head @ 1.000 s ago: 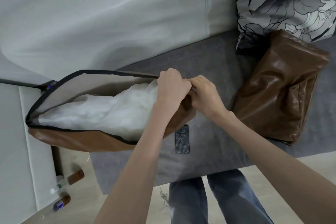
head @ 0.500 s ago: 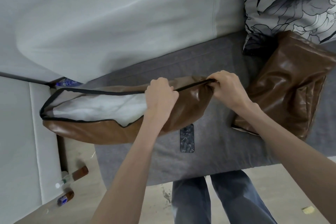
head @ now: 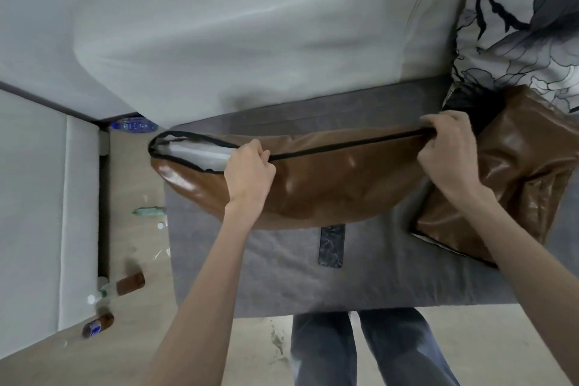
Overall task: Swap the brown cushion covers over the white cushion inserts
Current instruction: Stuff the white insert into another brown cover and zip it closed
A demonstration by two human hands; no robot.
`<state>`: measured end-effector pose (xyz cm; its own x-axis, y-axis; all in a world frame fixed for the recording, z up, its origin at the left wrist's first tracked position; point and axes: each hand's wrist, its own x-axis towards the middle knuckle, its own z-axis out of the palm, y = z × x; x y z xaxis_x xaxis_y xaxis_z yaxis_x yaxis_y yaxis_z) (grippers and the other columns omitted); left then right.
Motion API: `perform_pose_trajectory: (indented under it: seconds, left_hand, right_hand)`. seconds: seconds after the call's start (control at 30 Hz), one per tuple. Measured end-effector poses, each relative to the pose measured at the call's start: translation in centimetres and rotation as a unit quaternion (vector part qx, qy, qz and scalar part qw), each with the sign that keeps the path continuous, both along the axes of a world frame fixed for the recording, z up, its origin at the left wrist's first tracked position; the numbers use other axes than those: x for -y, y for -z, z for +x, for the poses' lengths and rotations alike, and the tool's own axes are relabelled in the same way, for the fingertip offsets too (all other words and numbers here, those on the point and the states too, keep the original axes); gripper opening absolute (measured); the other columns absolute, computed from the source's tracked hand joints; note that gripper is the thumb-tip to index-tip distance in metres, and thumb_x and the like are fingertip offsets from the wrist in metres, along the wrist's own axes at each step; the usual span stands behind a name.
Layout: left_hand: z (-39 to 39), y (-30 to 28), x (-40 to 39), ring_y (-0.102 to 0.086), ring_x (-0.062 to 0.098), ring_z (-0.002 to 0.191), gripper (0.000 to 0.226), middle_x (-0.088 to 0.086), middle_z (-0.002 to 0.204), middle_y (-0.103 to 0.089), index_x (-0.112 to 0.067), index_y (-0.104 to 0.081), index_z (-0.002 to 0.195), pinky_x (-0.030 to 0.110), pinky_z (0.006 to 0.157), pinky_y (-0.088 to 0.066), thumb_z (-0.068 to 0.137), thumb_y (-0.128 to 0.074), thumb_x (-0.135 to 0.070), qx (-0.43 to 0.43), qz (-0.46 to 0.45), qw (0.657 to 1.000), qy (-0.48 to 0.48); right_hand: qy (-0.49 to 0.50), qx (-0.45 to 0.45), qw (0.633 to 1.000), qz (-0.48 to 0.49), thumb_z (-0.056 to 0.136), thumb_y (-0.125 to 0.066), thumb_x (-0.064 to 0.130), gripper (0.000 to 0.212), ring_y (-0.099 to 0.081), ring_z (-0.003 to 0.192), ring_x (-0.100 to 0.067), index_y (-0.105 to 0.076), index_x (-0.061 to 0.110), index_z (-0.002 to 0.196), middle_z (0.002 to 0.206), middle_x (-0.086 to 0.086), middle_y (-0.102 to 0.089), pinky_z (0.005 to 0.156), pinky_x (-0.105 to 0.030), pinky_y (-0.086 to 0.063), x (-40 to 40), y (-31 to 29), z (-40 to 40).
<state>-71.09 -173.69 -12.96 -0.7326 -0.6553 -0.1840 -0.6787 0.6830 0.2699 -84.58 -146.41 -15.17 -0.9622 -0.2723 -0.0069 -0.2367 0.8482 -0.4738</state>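
While the right hand point(head: 448, 155) grips the brown cover's point(head: 329, 188) end, left hand point(head: 249, 172) fingers pinch its zip

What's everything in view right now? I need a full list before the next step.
Brown cushion cover: 1, brown with black zip edge, held above the grey seat, mostly zipped
White insert: 1, white, showing at the cover's open left end
Second brown cushion: 1, brown, on the seat at right
Floral cushion: 1, white and black, back right
Sofa backrest: 1, pale grey-white
Grey seat: 1, grey
Phone: 1, dark, on the seat
Bottles: 3, on the floor at left
Legs: blue jeans
Left hand: grips the zip edge
Right hand: grips the cover's right end
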Motion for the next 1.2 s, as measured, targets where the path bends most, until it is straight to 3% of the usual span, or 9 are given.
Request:
perform_pose_trajectory:
  seconds: [0.1, 0.2, 0.37, 0.5, 0.73, 0.87, 1.0, 1.1, 1.2]
  left_hand:
    - [0.4, 0.1, 0.2, -0.057, 0.029, 0.076, 0.019, 0.005, 0.073, -0.053, -0.010, -0.051, 0.077, 0.032, 0.060, -0.035, 0.094, -0.054, -0.019, -0.016, -0.010, 1.000, 0.023]
    - [1.2, 0.3, 0.8, -0.059, 0.026, 0.072, 0.019, 0.004, 0.073, -0.057, -0.010, -0.055, 0.079, 0.032, 0.058, -0.040, 0.094, -0.054, -0.022, -0.014, -0.006, 0.999, 0.032]
    - [2.5, 0.6, 3.1, -0.058, 0.024, 0.088, 0.017, -0.001, 0.075, -0.058, -0.014, -0.060, 0.082, 0.036, 0.081, -0.033, 0.093, -0.054, -0.024, -0.010, -0.072, 0.996, 0.055]
    - [4.0, -0.4, 6.3, -0.048, 0.026, 0.104, 0.016, 0.001, 0.100, -0.061, -0.013, -0.065, 0.085, 0.043, 0.085, -0.030, 0.090, -0.055, -0.024, 0.025, -0.118, 0.991, 0.060]
    - [11.2, -1.8, 18.7, -0.052, 0.037, 0.100, 0.018, 0.014, 0.109, -0.057, -0.007, -0.067, 0.087, 0.047, 0.087, -0.038, 0.084, -0.058, -0.023, -0.002, -0.123, 0.987, -0.100]
    - [9.5, 0.1, 16.1, -0.044, 0.027, 0.127, 0.054, 0.005, 0.137, -0.050, -0.015, -0.054, 0.122, 0.051, 0.107, -0.028, 0.078, -0.069, -0.044, -0.040, -0.119, 0.976, 0.180]
    - [5.2, 2.2, 11.8, -0.024, 0.019, 0.144, 0.101, 0.000, 0.156, -0.030, -0.021, -0.022, 0.150, 0.048, 0.119, -0.008, 0.071, -0.064, -0.067, 0.066, -0.029, 0.940, 0.334]
    - [3.5, 2.4, 11.5, -0.048, 0.022, 0.121, 0.061, -0.001, 0.126, -0.057, -0.017, -0.049, 0.125, 0.038, 0.101, -0.035, 0.076, -0.071, -0.046, 0.028, -0.057, 0.955, 0.290]
    - [2.8, 0.0, 12.6, -0.059, 0.028, 0.090, 0.015, 0.004, 0.086, -0.063, -0.012, -0.057, 0.083, 0.035, 0.073, -0.039, 0.073, -0.068, -0.014, -0.036, -0.114, 0.956, 0.268]
  right_hand:
    - [-0.205, -0.015, 0.978, -0.032, 0.081, -0.058, 0.000, 0.039, -0.050, 0.116, -0.027, -0.059, 0.003, 0.119, 0.114, -0.012, -0.062, 0.100, -0.038, -0.043, 6.0, -0.8, 3.6]
    - [-0.288, 0.059, 0.956, 0.016, 0.091, -0.060, 0.022, 0.041, -0.047, 0.124, -0.024, -0.054, 0.007, 0.129, 0.127, -0.007, -0.058, 0.105, -0.037, -0.037, 10.9, 0.6, 5.5]
    - [-0.274, 0.009, 0.961, 0.041, 0.091, -0.059, 0.020, 0.017, -0.055, 0.100, -0.025, -0.067, 0.008, 0.100, 0.100, -0.005, -0.063, 0.086, -0.034, -0.042, 12.9, 2.6, 5.5]
    - [-0.238, -0.005, 0.970, 0.050, 0.088, -0.062, 0.009, 0.005, -0.057, 0.086, -0.024, -0.066, 0.006, 0.086, 0.086, -0.006, -0.064, 0.069, -0.029, -0.039, 12.3, 2.3, 5.3]
    - [-0.211, -0.011, 0.977, 0.026, 0.088, -0.062, 0.005, 0.006, -0.055, 0.080, -0.023, -0.064, 0.005, 0.082, 0.081, -0.007, -0.061, 0.062, -0.026, -0.036, 11.3, 1.7, 5.6]
    - [-0.230, -0.015, 0.973, 0.006, 0.088, -0.061, 0.004, 0.009, -0.053, 0.077, -0.021, -0.060, 0.006, 0.079, 0.080, -0.004, -0.056, 0.063, -0.025, -0.037, 12.0, 1.9, 6.1]
    - [-0.218, -0.032, 0.975, -0.018, 0.087, -0.061, 0.004, 0.011, -0.054, 0.075, -0.021, -0.057, 0.008, 0.078, 0.080, -0.003, -0.055, 0.063, -0.026, -0.039, 13.1, 1.4, 4.9]
    - [-0.235, -0.053, 0.970, -0.028, 0.088, -0.060, 0.002, 0.008, -0.056, 0.078, -0.026, -0.059, 0.004, 0.080, 0.081, -0.008, -0.058, 0.066, -0.029, -0.043, 15.0, -0.2, 3.7]
    - [-0.266, -0.098, 0.958, -0.032, 0.088, -0.059, 0.000, 0.008, -0.057, 0.080, -0.032, -0.060, -0.001, 0.079, 0.081, -0.013, -0.059, 0.064, -0.039, -0.049, 17.3, -3.2, 3.0]
